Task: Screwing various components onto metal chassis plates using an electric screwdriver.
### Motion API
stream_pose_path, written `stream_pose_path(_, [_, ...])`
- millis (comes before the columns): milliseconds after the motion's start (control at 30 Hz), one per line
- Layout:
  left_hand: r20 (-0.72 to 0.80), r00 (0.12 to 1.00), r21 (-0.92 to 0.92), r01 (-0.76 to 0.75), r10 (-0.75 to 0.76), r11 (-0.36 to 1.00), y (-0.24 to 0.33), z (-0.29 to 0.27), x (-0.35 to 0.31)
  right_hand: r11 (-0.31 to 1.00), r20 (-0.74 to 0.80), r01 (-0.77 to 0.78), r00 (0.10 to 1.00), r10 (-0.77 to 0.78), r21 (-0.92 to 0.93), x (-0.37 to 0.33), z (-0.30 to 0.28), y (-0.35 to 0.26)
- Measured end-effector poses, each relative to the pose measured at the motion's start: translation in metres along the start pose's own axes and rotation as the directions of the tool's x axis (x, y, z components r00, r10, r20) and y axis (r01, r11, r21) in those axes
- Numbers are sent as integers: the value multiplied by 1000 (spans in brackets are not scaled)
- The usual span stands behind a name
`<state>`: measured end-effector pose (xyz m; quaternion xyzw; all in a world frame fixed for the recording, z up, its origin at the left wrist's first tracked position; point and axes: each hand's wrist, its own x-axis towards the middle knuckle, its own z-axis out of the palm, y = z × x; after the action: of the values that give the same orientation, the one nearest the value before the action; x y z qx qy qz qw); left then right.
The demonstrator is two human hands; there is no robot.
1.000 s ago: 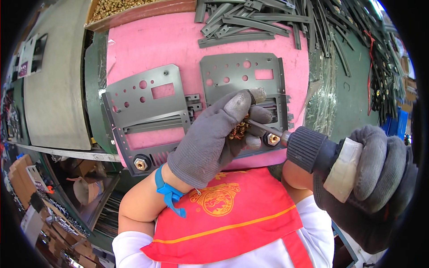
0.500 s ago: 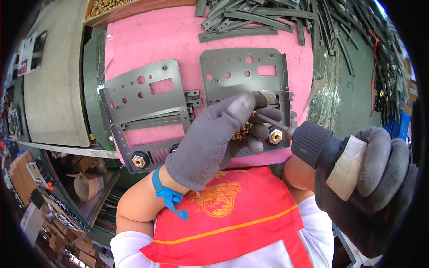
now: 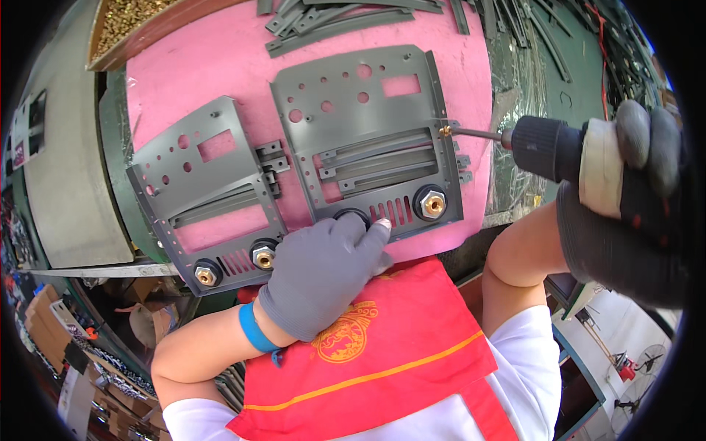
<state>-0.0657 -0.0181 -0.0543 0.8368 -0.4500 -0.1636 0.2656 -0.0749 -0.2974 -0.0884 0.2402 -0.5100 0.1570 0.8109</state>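
My right hand point(image 3: 632, 184), in a dark glove, is wrapped around a black power screwdriver point(image 3: 548, 147) with a pale band. Its long bit reaches left to a small brass screw point(image 3: 446, 131) at the right side flange of a grey metal panel point(image 3: 334, 106). My left hand point(image 3: 327, 264), in a grey glove, lies curled on the panel's lower edge, beside the slots. What its fingers hold, if anything, is hidden. A brass fitting with a nut point(image 3: 431, 204) sits at the panel's lower right corner. To the left lies a similar grey panel point(image 3: 173, 158) with two brass fittings.
Pink sheeting point(image 3: 220, 62) covers the work surface under the panels. Grey metal strips point(image 3: 342, 29) are piled at the back, with more at the far right. A wooden-sided box of small brass parts point(image 3: 129, 29) stands at the back left.
My left hand has moved down from the screwdriver tip onto the panel's edge; the brass screws seen in its fingers are out of sight. The screwdriver has moved up to the right flange.
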Motion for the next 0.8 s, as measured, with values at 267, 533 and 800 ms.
stream_pose_path(267, [0,992,3,-130,130,992,12,-20,7,995,-35,24,999,-27,-96,-12,31,-28])
stream_pose_path(533, [8,997,-88,-76,77,993,19,5,24,992,-70,27,997,-36,-124,-22,37,-48])
stream_pose_path(800, [98,993,-123,-58,70,991,19,0,25,984,-118,38,991,-59,-175,-28,59,-45])
